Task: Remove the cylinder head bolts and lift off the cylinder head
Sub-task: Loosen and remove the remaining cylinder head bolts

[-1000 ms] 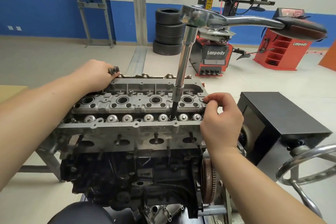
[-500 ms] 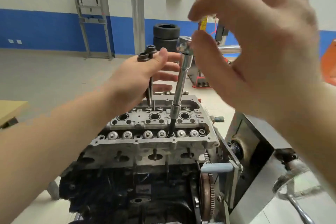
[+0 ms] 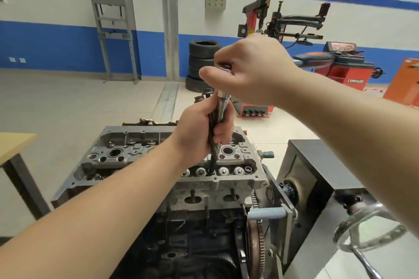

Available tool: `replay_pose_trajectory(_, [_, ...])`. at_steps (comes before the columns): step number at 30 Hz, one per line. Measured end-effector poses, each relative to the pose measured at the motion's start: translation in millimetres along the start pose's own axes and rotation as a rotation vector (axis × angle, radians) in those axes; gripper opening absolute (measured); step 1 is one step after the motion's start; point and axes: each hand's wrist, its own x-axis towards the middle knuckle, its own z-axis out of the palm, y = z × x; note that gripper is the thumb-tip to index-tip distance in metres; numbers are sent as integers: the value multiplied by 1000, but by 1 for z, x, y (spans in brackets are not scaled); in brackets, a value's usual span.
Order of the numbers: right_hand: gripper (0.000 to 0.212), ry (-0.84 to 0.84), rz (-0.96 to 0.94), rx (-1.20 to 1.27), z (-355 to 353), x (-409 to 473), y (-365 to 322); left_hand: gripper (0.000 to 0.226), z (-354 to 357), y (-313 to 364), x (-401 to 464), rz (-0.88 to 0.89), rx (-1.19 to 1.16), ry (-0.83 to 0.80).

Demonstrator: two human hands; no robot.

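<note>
Chrome ratchet head [image 3: 224, 67] mostly hidden under right hand [image 3: 251, 72].

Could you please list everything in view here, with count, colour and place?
Cylinder head: one, grey metal, atop the dark engine block.
Ratchet: one, chrome, upright on a bolt in the head's near row.
Loose bolts: at least two, dark, in the left hand.
Tyres: one stack, black, by the far wall.
Tyre machine: one, red, behind.
Table: one, wooden top, far left.
Handwheel: one, chrome, lower right.
Left hand: grips ratchet shaft and bolts.
Right hand: grips ratchet top.
</note>
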Motion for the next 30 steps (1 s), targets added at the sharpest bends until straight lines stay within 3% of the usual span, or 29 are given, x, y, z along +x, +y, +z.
replay_pose_trajectory(2, [55,-46,-93,110,-6,1,3,58,-3,-2,1,3,-30,-23])
replay_pose_trajectory(5, [51,-109,-80,139,-6,7,2,59,-11,-4,-2,13,-78,-57])
replay_pose_trajectory(11, [46,-172,218,-254,2,21,-14,50,0,-13,-1,123,-25,97])
replay_pose_trajectory(14, [52,-81,100,-390,6,16,-27,50,-1,-15,-4,150,30,172])
replay_pose_trajectory(16, [60,19,-27,-386,7,13,-25,47,-12,-9,-10,120,26,115])
replay_pose_trajectory(20, [61,-46,-191,-70,0,14,-7,45,-26,7,-16,71,30,-17])
replay_pose_trajectory(23, [58,-108,-131,-34,1,14,-6,41,-18,9,-14,101,193,29])
replay_pose_trajectory(27, [53,-125,75,-287,6,17,-12,32,5,1,-10,150,355,193])
replay_pose_trajectory(30, [49,-115,79,-447,6,16,-23,35,12,-5,-11,183,508,268])
